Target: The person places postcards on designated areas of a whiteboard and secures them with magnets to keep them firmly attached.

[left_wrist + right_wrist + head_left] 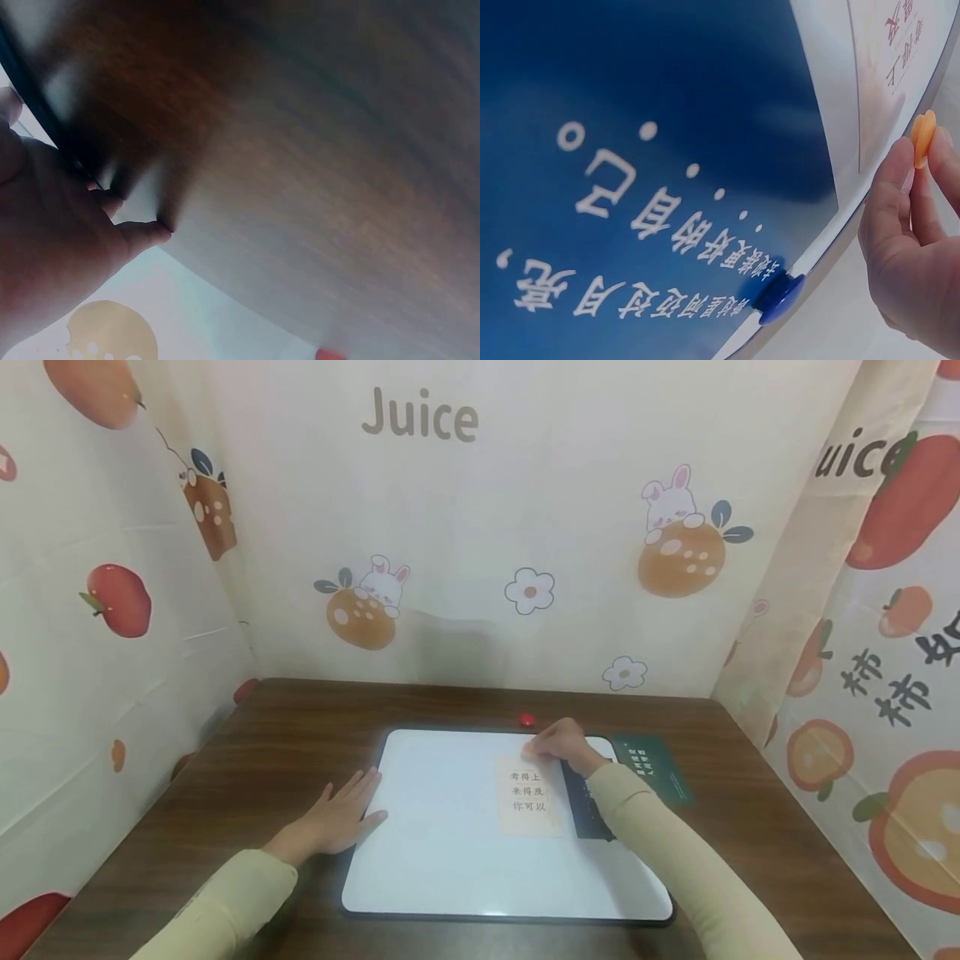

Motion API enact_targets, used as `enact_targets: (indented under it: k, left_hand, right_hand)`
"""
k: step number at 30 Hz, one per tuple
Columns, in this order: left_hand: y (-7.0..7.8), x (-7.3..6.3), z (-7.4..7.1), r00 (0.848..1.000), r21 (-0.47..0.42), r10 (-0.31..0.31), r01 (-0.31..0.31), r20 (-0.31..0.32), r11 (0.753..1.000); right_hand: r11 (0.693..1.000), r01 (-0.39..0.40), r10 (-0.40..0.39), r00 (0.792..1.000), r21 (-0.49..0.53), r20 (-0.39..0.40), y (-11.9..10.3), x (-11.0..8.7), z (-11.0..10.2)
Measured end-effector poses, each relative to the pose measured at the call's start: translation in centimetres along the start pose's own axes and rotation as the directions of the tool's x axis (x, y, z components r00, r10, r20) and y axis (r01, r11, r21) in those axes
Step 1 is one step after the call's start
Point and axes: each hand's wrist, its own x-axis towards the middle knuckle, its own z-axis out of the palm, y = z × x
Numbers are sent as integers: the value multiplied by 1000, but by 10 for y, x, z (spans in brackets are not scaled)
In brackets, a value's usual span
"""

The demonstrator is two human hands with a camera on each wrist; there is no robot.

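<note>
A whiteboard (427, 843) with a dark frame lies on the table. My left hand (337, 814) rests at its left edge, fingers spread, with the fingertips right at the frame. My right hand (566, 743) is over the far edge of the board. Between thumb and fingers it pinches a small round orange magnet (925, 139), near the top of a cream card (528, 822) printed with dark characters. Right of that card lies a dark blue card (588, 814), partly hidden by my right arm. A blue magnet (781, 298) sits at the blue card's edge in the right wrist view.
Beyond the board's far edge is a small red round piece (527, 720), seemingly another magnet. A dark green card (663, 772) with white characters lies to the right of the board on the wooden table (285, 735). Fruit-printed curtains (465, 527) hang behind and at both sides.
</note>
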Motion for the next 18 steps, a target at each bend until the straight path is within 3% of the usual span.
enact_targets:
  k: [18]
  left_hand:
    - [-1, 0, 1, 1000, -3, -2, 2, -6, 1000]
  right_hand:
    - [996, 45, -45, 999, -81, 2, -8, 1, 8]
